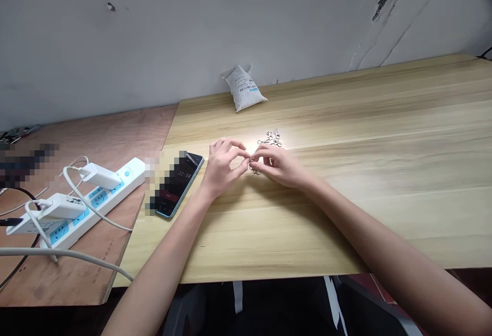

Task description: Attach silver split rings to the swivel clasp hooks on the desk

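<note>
Over the pale wooden table [307,223], my left hand [223,168] and my right hand [282,166] meet fingertip to fingertip. Both pinch a small gold-coloured metal clasp [252,158], whose exact shape is mostly covered by the fingers. Just beyond my right hand lies a loose pile of small metal clasps [275,135], with hooks and rings showing. Some more metal pieces show beneath the right fingers, partly hidden. To the left of my left hand is a phone [180,184] with a lit timer screen.
A white sealed packet [246,90] with a printed label leans near the grey wall [192,28]. At the left, a white power strip [98,200] with plugged-in chargers and cables rests on a reddish-brown board [126,125]. One thick cable [69,253] crosses toward my left forearm.
</note>
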The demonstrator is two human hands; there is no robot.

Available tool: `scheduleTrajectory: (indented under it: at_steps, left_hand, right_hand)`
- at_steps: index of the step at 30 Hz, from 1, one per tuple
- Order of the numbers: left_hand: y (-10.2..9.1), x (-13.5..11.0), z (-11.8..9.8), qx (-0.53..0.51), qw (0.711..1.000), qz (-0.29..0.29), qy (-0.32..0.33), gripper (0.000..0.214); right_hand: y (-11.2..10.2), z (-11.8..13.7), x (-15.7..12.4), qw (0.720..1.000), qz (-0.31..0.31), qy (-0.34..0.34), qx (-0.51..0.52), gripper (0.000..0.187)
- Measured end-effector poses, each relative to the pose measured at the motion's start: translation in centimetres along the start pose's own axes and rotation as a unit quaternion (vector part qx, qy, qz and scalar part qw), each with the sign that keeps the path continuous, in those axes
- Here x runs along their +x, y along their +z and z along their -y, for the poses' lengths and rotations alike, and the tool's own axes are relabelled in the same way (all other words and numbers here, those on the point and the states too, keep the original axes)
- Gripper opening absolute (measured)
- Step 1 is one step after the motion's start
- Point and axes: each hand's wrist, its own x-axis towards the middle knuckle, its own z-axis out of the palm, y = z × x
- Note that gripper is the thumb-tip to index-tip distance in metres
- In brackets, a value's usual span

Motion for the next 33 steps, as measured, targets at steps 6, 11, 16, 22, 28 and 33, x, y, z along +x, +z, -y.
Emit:
scheduleTrajectory:
  at_steps: [6,11,16,22,28,33]
  left_hand:
    - [-0.3,0.0,0.0,0.001,1.000,-0.022,-0.016,0.003]
    - [0.2,0.0,0.1,-0.027,0.997,0.049,-0.061,0.006]
    - [0.4,-0.2,0.7,-0.002,0.994,0.103,-0.022,0.005]
    - [0.1,-0.4,2.4,0.051,0.992,0.101,-0.046,0.007]
    - [1.0,-0.7,2.7,0.005,0.993,0.103,-0.061,0.012]
    - [2.0,-0.2,2.0,0.024,0.992,0.099,-0.072,0.018]
  right_hand:
    - [-1.0,-0.9,0.1,0.999,-0.005,-0.034,-0.026,0.022]
    - [-0.8,-0.9,-0.2,0.970,-0.098,-0.100,-0.199,0.025]
    - [0.6,0.5,-0.2,0.951,-0.064,-0.156,-0.260,0.028]
    - [0.2,-1.2,-0.2,0.961,-0.072,-0.089,-0.252,0.020]
    - [-0.6,-1.1,-0.5,0.969,0.020,-0.058,-0.239,0.017]
    - [-0.4,-0.4,-0.6,0.970,0.034,-0.054,-0.234,0.015]
